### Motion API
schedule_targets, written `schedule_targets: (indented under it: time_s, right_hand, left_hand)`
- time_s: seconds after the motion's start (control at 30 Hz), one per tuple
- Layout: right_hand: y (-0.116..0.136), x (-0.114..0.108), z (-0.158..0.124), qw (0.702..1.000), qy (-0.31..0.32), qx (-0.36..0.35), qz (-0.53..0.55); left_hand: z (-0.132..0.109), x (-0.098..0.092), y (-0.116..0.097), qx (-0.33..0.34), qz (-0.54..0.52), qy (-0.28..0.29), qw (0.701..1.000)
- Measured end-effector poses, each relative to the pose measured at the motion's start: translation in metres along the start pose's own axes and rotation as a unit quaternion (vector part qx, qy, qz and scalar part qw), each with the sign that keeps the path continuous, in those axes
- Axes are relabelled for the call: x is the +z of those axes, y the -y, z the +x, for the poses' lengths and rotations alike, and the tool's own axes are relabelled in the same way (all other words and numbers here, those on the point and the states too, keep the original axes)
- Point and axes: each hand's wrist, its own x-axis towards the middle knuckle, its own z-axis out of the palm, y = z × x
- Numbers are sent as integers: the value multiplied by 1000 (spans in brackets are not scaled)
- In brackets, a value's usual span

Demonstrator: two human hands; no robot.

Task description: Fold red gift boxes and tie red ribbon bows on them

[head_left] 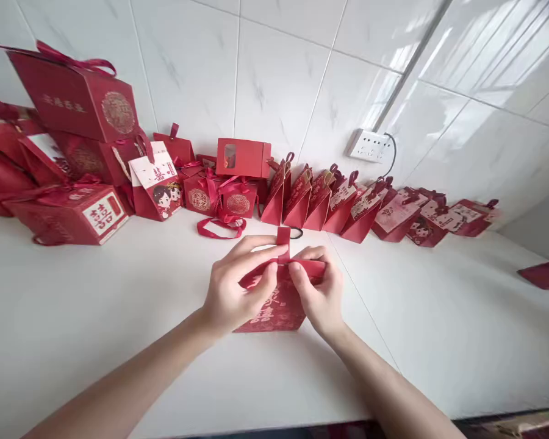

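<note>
The red box (279, 308) stands on the white tabletop (119, 341) straight in front of the person, between the two hands, its printed face turned toward the wearer. Its folded top edge (312, 267) runs left to right, spanning from one hand to the other, while the short red strap (283, 238) rises upright across that line near its middle. The left hand (238, 283) pinches the top edge just left of the strap, thumb in front, with a fingertip reaching to the strap itself, so it is the nearer of the two to that piece. The right hand (322, 286) pinches the same edge on the other side, its thumb tip just beside the strap's base. The fingers behind the edge are partly hidden, so how firmly they press there cannot be told.
</note>
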Motion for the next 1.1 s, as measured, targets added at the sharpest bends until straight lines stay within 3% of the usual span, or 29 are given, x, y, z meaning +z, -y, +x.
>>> schedule_targets:
  time_s: [0.63, 1.1]
  right_hand:
    - [1, 1, 2, 1000, 0, -1, -4]
    - [-3, 2, 0, 998, 16, 14, 51]
  left_hand:
    - [0, 1, 0, -17, 16, -5, 1000]
    - [0, 1, -4, -37, 1, 3, 999]
